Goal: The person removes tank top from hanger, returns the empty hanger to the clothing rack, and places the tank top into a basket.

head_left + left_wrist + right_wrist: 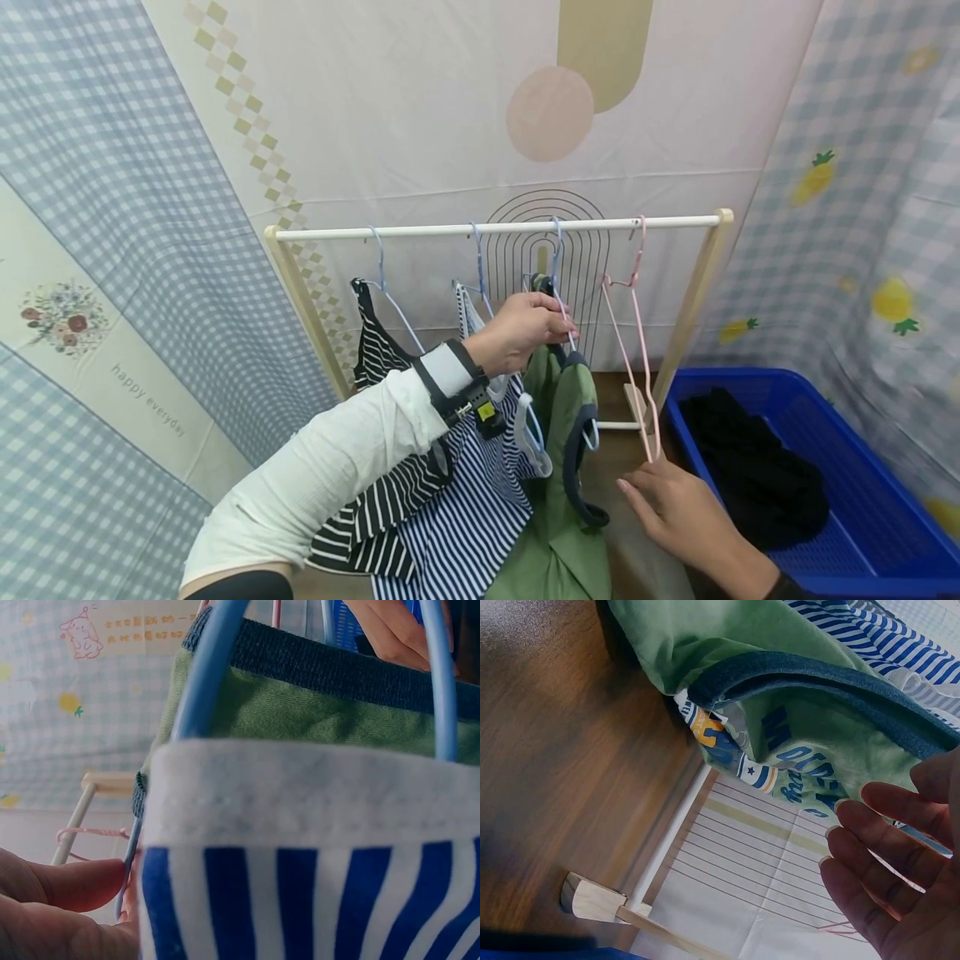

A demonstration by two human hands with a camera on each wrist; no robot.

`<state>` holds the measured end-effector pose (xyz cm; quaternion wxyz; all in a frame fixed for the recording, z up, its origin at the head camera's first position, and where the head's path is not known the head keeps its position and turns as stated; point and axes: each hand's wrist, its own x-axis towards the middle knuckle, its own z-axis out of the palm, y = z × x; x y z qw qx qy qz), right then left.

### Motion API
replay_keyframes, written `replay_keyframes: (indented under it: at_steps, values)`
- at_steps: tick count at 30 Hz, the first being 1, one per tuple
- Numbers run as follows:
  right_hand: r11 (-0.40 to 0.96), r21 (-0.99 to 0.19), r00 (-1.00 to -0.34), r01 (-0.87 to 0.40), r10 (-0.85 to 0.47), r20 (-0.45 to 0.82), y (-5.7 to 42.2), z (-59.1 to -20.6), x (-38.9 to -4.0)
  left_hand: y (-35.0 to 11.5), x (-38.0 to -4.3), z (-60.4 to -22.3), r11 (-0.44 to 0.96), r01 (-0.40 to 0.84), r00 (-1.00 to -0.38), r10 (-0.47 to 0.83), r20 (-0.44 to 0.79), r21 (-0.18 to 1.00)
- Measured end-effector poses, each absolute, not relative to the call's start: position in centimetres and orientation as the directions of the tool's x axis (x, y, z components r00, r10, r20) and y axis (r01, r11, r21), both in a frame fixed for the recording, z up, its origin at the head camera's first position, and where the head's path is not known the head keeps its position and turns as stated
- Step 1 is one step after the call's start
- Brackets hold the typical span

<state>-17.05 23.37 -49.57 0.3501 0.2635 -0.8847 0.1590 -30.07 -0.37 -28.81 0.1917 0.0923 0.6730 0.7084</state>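
Note:
My left hand pinches the blue hanger of a green sleeveless top with dark blue trim. In the left wrist view the thumb presses against that hanger's thin bar. My right hand is just below the lower end of a bare pink hanger, which overlaps its fingers in the head view. In the right wrist view its fingers are spread and loosely bent beside the green top, holding nothing. A blue-and-white striped top hangs left of the green one, partly behind my left forearm.
A white rail on wooden posts carries the hangers. Furthest left is a black-and-white striped top. A blue basket with black cloth in it stands at the right. Patterned curtains surround the rack.

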Motion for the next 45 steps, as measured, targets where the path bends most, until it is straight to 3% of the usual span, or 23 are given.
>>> replay_keyframes:
  at_steps: [11, 32, 39, 45]
  values:
    - [0.826, -0.109, -0.655, -0.553, -0.350, 0.669, 23.3, -49.2, -17.1, -0.4, -30.0, -28.2, -0.010, -0.136, -0.912, 0.392, -0.121, 0.991]
    - [0.807, -0.153, -0.632, -0.571, -0.312, 0.709, 24.6, -49.0, -17.1, -0.5, -29.1, -25.1, -0.067, -0.064, -0.912, 0.409, -0.031, 0.996]
    - [0.831, -0.197, -0.684, -0.521, -0.269, 0.678, 25.1, -49.1, -16.6, -0.7, -26.9, -25.0, -0.105, -0.033, -0.920, 0.391, 0.011, 0.994]
    - [0.812, -0.207, -0.659, -0.546, -0.263, 0.705, 25.2, -49.4, -16.7, -0.8, -24.4, -25.7, -0.136, 0.006, -0.910, 0.409, 0.062, 0.991]
